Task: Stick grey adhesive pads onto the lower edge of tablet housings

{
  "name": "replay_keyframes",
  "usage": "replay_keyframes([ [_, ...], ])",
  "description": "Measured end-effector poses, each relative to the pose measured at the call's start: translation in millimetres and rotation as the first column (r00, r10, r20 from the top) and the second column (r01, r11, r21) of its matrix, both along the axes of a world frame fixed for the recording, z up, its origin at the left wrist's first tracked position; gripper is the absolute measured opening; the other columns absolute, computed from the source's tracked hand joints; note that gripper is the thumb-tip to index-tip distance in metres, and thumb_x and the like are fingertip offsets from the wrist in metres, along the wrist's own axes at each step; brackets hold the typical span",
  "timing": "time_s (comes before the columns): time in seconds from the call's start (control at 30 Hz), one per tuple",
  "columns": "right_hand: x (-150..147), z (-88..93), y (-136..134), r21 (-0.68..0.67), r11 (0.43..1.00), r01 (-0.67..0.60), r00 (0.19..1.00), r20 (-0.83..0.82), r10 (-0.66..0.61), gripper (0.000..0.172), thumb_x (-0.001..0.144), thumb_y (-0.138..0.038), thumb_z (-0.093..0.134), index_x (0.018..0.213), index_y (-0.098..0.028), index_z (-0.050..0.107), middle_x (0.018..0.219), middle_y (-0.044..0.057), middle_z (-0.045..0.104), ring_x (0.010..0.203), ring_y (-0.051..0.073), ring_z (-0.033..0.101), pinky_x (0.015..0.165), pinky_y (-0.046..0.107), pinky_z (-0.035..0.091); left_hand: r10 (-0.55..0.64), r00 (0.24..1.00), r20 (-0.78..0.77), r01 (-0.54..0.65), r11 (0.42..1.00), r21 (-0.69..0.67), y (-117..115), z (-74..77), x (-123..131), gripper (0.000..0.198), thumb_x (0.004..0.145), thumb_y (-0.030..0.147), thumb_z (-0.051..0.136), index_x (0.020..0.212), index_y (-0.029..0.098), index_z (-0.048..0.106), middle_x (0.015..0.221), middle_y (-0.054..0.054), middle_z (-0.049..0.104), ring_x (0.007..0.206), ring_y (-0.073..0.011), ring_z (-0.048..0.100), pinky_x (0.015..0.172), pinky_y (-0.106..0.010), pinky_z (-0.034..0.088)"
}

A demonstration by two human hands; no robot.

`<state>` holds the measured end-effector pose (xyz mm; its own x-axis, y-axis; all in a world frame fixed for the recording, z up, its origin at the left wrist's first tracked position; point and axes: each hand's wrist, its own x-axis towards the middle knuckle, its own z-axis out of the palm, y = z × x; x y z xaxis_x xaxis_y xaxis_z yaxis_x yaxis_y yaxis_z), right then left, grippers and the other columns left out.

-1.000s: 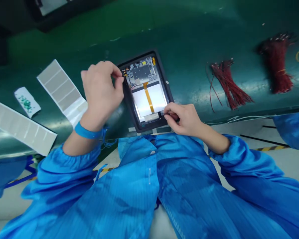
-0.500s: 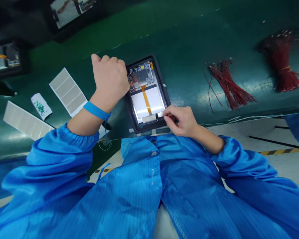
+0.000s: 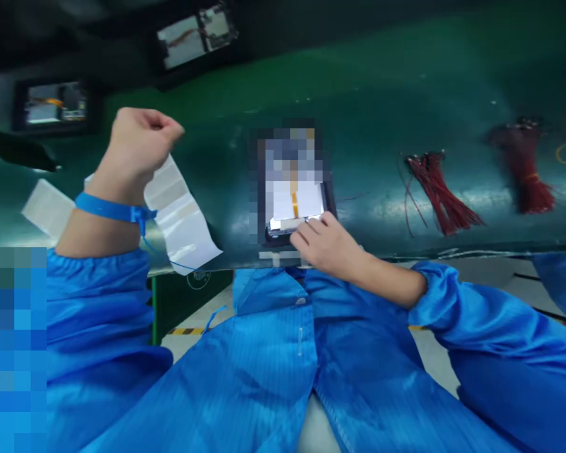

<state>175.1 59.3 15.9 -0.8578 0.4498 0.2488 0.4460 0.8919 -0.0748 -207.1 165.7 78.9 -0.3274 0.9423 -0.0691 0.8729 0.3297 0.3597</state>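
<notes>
Perhaps the ribbon (image 3: 295, 204) could crease if the right hand (image 3: 324, 245), fingers bent at the near edge of the tablet (image 3: 282, 200) on the bench (image 3: 368, 119), slips inward; its grip I cannot tell. The left hand (image 3: 141, 138), curled closed near the sheet (image 3: 188, 229), could snag it with the cord (image 3: 151, 248).

"Can any text be read?"
"None can be made out. A round white emblem (image 3: 199, 277) is seen on the dark green panel (image 3: 177, 306) below the counter (image 3: 372, 132), but its marks cannot be deciphered."
</notes>
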Motion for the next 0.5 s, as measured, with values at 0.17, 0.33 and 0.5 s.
replay_keyframes([
  [0.17, -7.9, 3.3, 85.0, -0.002, 0.966, 0.258, 0.961, 0.102, -0.256, 0.021, 0.107, -0.018, 0.057, 0.117, -0.011, 0.073, 0.101, 0.019, 0.076, 0.091, 0.029, 0.063, 0.082, 0.043, 0.032, 0.31, 0.892, -0.329, -0.275, 0.95, 0.151, -77.2, -5.6, -148.9, 0.064, 0.09, 0.081, 0.046, 0.082, 0.018, 0.055, 0.092, -0.007, 0.067, 0.1, -0.0229, 0.051, 0.091, -0.048, 0.036],
  [0.33, 21.6, 14.3, 219.6, 0.008, 0.794, 0.608, 0.784, 0.151, -0.602, 0.025, 0.105, -0.023, 0.07, 0.122, -0.007, 0.076, 0.119, 0.031, 0.074, 0.108, 0.032, 0.065, 0.089, 0.055, 0.03, 0.107, 0.929, -0.353, -0.103, 0.994, 0.029, -127.0, -29.0, -171.8, 0.06, 0.095, 0.076, 0.035, 0.067, 0.023, 0.034, 0.077, -0.009, 0.051, 0.092, -0.0252, 0.044, 0.079, -0.043, 0.024],
  [0.5, 9.6, 40.0, 282.7, 0.054, 0.685, 0.727, 0.68, 0.087, -0.728, 0.043, 0.089, -0.001, 0.072, 0.132, -0.002, 0.071, 0.139, 0.039, 0.064, 0.127, 0.042, 0.056, 0.099, 0.062, 0.034, -0.086, 0.937, -0.338, 0.093, 0.996, 0.005, -136.3, -30.7, -175.5, 0.047, 0.083, 0.062, 0.054, 0.06, 0.022, 0.048, 0.07, -0.013, 0.053, 0.081, -0.0279, 0.042, 0.077, -0.04, 0.023],
])
